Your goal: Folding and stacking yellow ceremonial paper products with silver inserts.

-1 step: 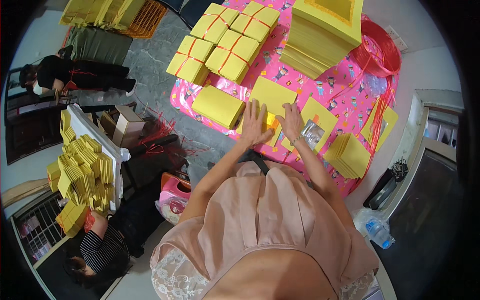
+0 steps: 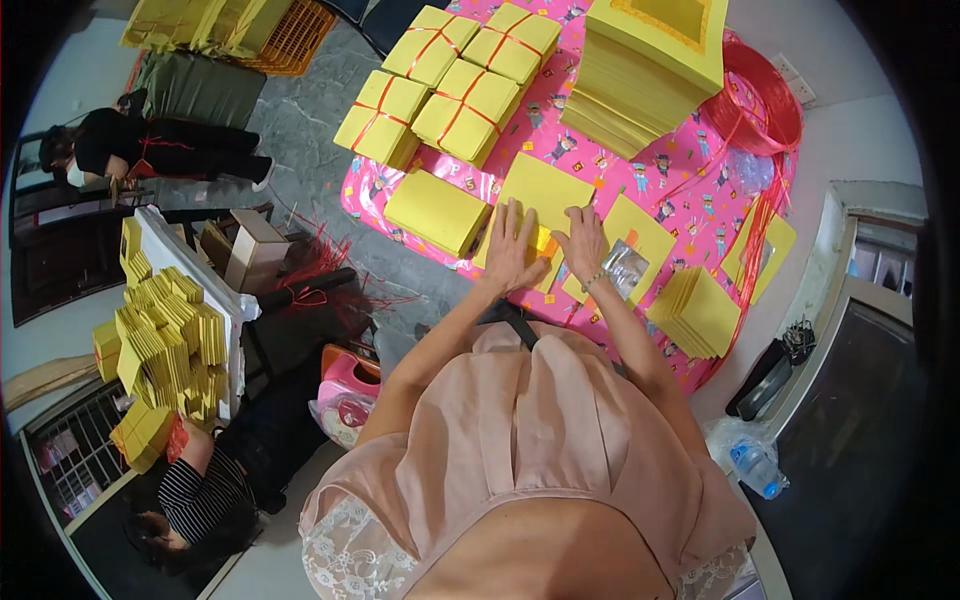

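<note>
My left hand (image 2: 511,254) lies with fingers stretched out on a yellow paper sheet (image 2: 548,186) near the table's front edge. My right hand (image 2: 586,245) rests at the sheet's lower right, palm down, with thumb and fingers apart. Between the hands, a shiny gold patch (image 2: 547,241) shows on the yellow paper. Partly under my right hand and wrist is another yellow sheet (image 2: 637,221) bearing a silver foil piece (image 2: 628,265). To the left of my left hand sits a neat yellow paper stack (image 2: 436,212). Neither hand grips anything.
A pink patterned cloth (image 2: 668,160) covers the table. Several tied yellow bundles (image 2: 465,108), a tall yellow stack (image 2: 628,95), a fanned pile (image 2: 697,312) and a red string coil (image 2: 752,100) stand on it. Two people (image 2: 205,495) work at left.
</note>
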Demonstrator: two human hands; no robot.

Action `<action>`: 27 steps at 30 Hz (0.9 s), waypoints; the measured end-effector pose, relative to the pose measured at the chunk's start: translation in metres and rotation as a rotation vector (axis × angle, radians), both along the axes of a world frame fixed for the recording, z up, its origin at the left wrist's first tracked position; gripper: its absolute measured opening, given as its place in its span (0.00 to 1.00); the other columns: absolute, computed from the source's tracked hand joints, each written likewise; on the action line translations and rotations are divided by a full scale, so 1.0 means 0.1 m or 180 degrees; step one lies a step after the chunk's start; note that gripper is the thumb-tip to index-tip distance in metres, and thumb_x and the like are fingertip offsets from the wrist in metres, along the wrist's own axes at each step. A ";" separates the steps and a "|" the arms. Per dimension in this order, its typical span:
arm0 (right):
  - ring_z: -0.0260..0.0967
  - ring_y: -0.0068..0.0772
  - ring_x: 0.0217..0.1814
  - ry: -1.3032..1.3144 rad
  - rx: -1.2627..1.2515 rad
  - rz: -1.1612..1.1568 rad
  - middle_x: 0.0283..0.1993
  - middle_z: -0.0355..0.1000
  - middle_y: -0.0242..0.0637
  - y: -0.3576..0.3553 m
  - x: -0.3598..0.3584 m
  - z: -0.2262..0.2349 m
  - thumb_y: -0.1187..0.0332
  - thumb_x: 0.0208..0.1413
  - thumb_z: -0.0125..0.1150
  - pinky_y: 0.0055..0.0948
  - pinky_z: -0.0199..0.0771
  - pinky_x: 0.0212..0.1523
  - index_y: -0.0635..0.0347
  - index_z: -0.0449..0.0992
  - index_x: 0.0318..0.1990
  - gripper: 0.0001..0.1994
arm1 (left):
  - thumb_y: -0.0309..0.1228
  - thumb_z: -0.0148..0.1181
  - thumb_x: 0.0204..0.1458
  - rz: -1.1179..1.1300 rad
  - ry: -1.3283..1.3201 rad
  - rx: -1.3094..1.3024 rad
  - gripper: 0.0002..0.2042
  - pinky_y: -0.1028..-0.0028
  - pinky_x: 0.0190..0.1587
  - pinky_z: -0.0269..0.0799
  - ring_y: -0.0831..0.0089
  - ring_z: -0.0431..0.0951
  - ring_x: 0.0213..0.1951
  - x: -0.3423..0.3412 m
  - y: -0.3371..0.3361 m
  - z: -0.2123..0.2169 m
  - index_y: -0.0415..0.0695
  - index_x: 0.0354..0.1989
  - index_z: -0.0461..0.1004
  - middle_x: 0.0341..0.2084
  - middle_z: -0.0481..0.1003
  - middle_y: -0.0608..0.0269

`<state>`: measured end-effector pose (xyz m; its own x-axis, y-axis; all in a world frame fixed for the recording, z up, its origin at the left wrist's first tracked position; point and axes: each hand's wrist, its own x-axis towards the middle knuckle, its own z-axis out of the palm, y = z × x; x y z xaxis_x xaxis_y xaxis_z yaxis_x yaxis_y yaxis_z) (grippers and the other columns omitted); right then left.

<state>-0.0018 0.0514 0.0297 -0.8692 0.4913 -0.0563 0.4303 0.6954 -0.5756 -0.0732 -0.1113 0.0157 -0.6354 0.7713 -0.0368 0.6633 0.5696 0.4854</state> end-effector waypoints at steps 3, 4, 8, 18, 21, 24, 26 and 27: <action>0.66 0.45 0.46 0.0023 0.0655 0.0353 0.43 0.66 0.42 0.08 0.01 -0.01 0.65 0.42 0.72 0.41 0.69 0.45 0.58 0.70 0.44 0.22 | 0.43 0.62 0.44 0.0236 -0.0460 0.0535 0.41 0.49 0.64 0.51 0.34 0.47 0.65 0.11 0.07 -0.01 0.38 0.65 0.54 0.64 0.45 0.30; 0.66 0.43 0.46 -0.0056 0.0823 0.0511 0.43 0.66 0.40 0.11 0.01 -0.03 0.62 0.42 0.71 0.40 0.69 0.44 0.58 0.70 0.43 0.22 | 0.38 0.63 0.44 0.0516 -0.0860 0.0813 0.37 0.51 0.61 0.55 0.37 0.53 0.62 0.15 0.11 -0.01 0.34 0.62 0.55 0.61 0.50 0.31; 0.67 0.40 0.44 -0.0078 0.1058 0.0846 0.40 0.67 0.38 0.18 0.03 -0.11 0.60 0.44 0.69 0.39 0.69 0.42 0.57 0.72 0.40 0.18 | 0.35 0.65 0.48 0.1722 -0.1553 0.1178 0.29 0.61 0.44 0.70 0.53 0.72 0.43 0.18 0.37 -0.12 0.30 0.52 0.57 0.40 0.68 0.41; 0.69 0.42 0.43 0.0607 0.0933 0.0911 0.42 0.69 0.41 0.19 0.10 0.05 0.61 0.49 0.65 0.40 0.68 0.44 0.60 0.74 0.41 0.16 | 0.34 0.67 0.46 0.2748 -0.2045 0.1495 0.17 0.65 0.28 0.70 0.65 0.73 0.22 -0.07 0.76 -0.29 0.36 0.35 0.67 0.19 0.71 0.56; 0.69 0.42 0.45 0.1113 0.0559 0.0124 0.46 0.68 0.43 0.06 0.12 0.30 0.63 0.51 0.66 0.39 0.68 0.48 0.63 0.71 0.47 0.19 | 0.30 0.65 0.48 0.2350 -0.2158 0.1689 0.15 0.68 0.26 0.69 0.71 0.73 0.22 -0.05 0.56 0.01 0.36 0.39 0.67 0.20 0.71 0.59; 0.69 0.38 0.47 0.1405 -0.0901 -0.0805 0.48 0.67 0.43 -0.10 0.08 0.29 0.65 0.54 0.66 0.35 0.69 0.50 0.66 0.65 0.52 0.22 | 0.26 0.63 0.50 0.1901 -0.2589 0.2404 0.15 0.75 0.25 0.70 0.78 0.72 0.22 -0.05 0.16 0.30 0.37 0.44 0.67 0.20 0.72 0.64; 0.68 0.27 0.50 0.2021 -0.2869 -0.1049 0.51 0.68 0.38 -0.20 0.04 0.09 0.67 0.59 0.62 0.25 0.71 0.47 0.67 0.63 0.54 0.21 | 0.26 0.62 0.53 0.1869 -0.2902 0.2425 0.16 0.76 0.28 0.73 0.77 0.75 0.24 -0.07 -0.12 0.42 0.38 0.47 0.67 0.25 0.75 0.63; 0.68 0.27 0.50 0.2003 -0.2883 -0.1030 0.51 0.68 0.38 -0.25 0.01 0.11 0.67 0.59 0.62 0.25 0.71 0.47 0.67 0.63 0.54 0.21 | 0.27 0.61 0.55 0.1876 -0.3201 0.2456 0.16 0.76 0.31 0.77 0.77 0.79 0.27 -0.09 -0.28 0.44 0.38 0.51 0.66 0.31 0.78 0.63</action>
